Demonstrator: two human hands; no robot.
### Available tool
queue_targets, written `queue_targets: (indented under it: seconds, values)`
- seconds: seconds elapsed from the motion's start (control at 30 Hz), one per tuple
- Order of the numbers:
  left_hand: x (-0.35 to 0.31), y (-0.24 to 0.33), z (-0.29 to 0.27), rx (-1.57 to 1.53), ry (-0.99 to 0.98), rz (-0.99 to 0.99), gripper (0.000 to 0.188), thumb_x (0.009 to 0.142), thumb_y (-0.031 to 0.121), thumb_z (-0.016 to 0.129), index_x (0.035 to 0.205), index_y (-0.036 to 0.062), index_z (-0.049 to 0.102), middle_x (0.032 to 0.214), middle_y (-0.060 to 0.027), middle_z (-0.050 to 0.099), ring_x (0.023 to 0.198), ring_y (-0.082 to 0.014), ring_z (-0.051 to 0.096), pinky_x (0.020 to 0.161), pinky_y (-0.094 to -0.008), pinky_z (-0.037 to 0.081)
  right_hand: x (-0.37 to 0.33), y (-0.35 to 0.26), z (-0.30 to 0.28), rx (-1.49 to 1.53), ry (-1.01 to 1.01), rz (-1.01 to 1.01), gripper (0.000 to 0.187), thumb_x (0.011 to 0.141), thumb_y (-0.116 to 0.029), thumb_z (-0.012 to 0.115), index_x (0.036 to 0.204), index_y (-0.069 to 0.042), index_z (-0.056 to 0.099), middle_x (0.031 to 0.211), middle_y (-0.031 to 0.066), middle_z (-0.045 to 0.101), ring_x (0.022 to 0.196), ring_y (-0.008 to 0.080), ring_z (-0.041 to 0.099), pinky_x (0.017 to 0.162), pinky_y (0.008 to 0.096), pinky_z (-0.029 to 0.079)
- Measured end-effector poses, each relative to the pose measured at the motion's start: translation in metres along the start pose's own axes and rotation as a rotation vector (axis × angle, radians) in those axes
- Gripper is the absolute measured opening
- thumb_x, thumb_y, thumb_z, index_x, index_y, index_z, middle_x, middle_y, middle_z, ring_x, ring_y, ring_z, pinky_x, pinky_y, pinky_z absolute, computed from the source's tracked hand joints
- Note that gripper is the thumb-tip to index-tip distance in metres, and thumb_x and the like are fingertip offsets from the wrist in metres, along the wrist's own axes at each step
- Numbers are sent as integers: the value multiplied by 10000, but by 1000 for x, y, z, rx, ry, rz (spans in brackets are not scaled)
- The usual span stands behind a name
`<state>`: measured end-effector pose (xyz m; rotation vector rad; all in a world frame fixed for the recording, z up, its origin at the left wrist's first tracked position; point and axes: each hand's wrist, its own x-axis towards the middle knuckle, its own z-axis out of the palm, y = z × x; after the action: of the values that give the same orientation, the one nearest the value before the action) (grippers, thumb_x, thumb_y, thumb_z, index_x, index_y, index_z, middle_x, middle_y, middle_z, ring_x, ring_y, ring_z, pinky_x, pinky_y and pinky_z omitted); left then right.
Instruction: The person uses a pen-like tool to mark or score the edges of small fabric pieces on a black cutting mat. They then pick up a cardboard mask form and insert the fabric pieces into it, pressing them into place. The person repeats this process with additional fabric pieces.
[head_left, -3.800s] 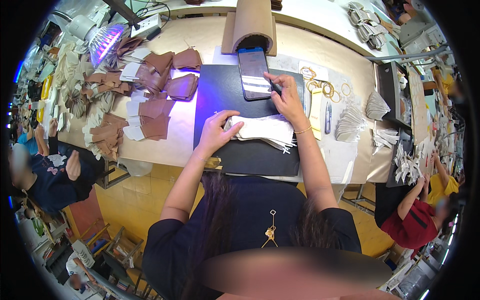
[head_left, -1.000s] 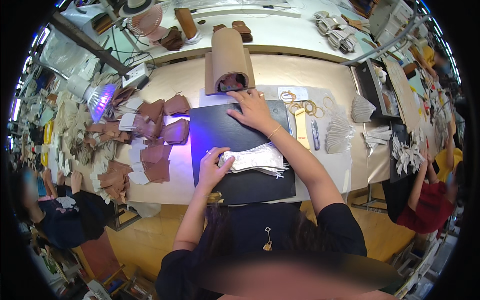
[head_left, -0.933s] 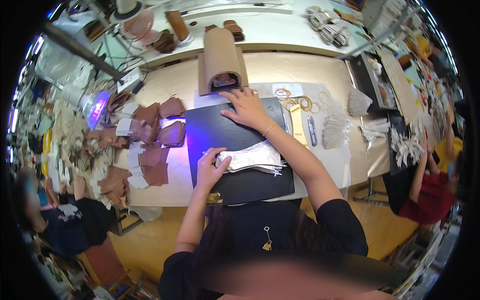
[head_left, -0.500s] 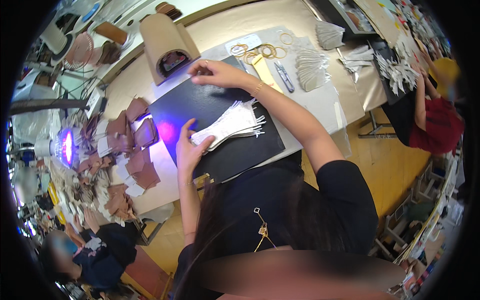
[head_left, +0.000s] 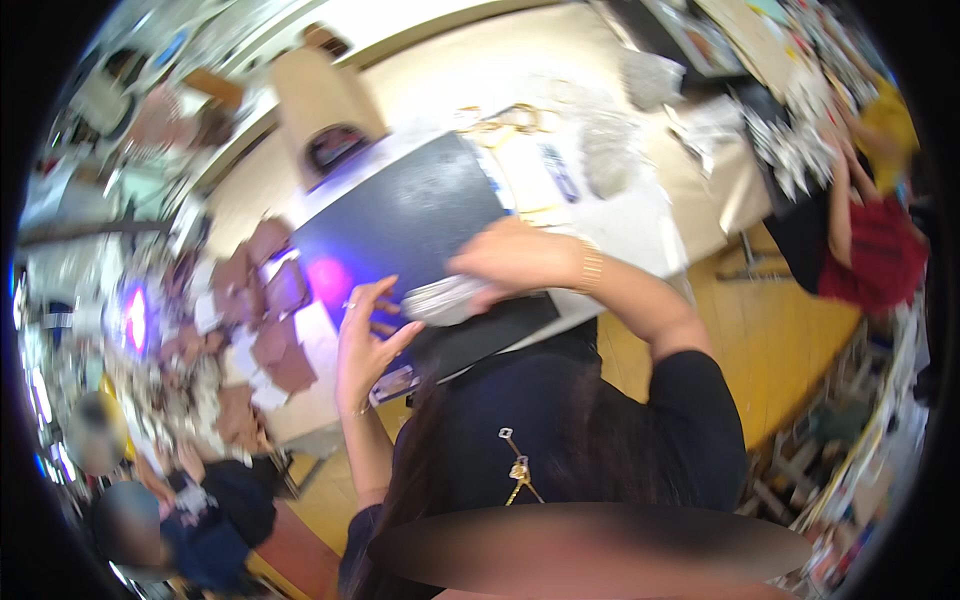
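Observation:
A stack of white cut pieces [head_left: 437,303] is held above the near part of a black board [head_left: 400,215], smeared by motion. My right hand [head_left: 525,262] is closed over its right end, fingers curled round it. That grip hides the fringed strips at this end. At the stack's left end, my left hand [head_left: 365,345] is open, with its fingers spread and thumb apart. Whether the left fingertips touch the stack I cannot tell.
Left of the board lie brown pieces [head_left: 280,355] beside a lit lamp [head_left: 133,318]. Beyond it stands a tan arched holder [head_left: 320,100]. Rubber bands [head_left: 520,118], blue snips [head_left: 558,172] and a grey fanned bundle [head_left: 605,155] lie at right. Other people work at both sides.
My right hand has come down from above the board and closed on the right end of the stack. The left hand has let go and spread its fingers. The stack has turned flatter and lower.

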<state>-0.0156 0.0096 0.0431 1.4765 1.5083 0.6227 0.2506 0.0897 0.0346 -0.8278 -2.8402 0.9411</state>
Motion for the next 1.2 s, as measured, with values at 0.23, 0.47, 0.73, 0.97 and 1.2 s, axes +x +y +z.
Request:
queue_targets:
  seconds: [0.23, 0.47, 0.73, 0.97, 1.2]
  values:
    - [11, -32, -32, 208, 288, 223, 569, 793, 222, 838, 1294, 83, 609, 1193, -121, 603, 1099, -275, 602, 906, -382, 516, -142, 31, -46, -384, -406, 739, 485, 620, -336, 887, 1068, -218, 743, 1002, 43, 669, 1103, 267, 602, 1082, 531, 368]
    - [137, -60, -46, 276, 751, 327, 719, 802, 221, 810, 1425, 84, 479, 1412, -208, 434, 1320, -382, 455, 1079, -464, 416, -171, 39, -29, -408, -107, 950, 589, 615, -180, 872, 1166, -210, 668, 1157, 26, 559, 1242, 284, 484, 1126, 633, 286]
    - [251, -56, -55, 265, 714, 595, 833, 657, -94, 539, 1469, 78, 468, 1546, -226, 383, 1440, -401, 364, 1198, -424, 297, -175, 21, -21, -353, 289, 867, 434, 787, -205, 787, 1192, -185, 634, 1261, 23, 566, 1302, 237, 459, 1144, 618, 241]
    - [238, -32, -37, 15, 774, 638, 797, 719, -220, 392, 1464, 45, 492, 1526, -162, 473, 1469, -329, 360, 1203, -396, 268, -193, 11, -4, -327, 418, 977, 339, 841, -231, 754, 1162, -179, 659, 1268, 18, 571, 1306, 238, 459, 1138, 611, 235]
    - [144, 23, -45, -58, 760, 678, 708, 819, -221, 455, 1468, 60, 492, 1575, -197, 390, 1473, -310, 353, 1198, -385, 260, -177, 21, -12, -315, 519, 872, 291, 852, -222, 745, 1130, -169, 682, 1281, 25, 578, 1308, 237, 467, 1104, 570, 270]
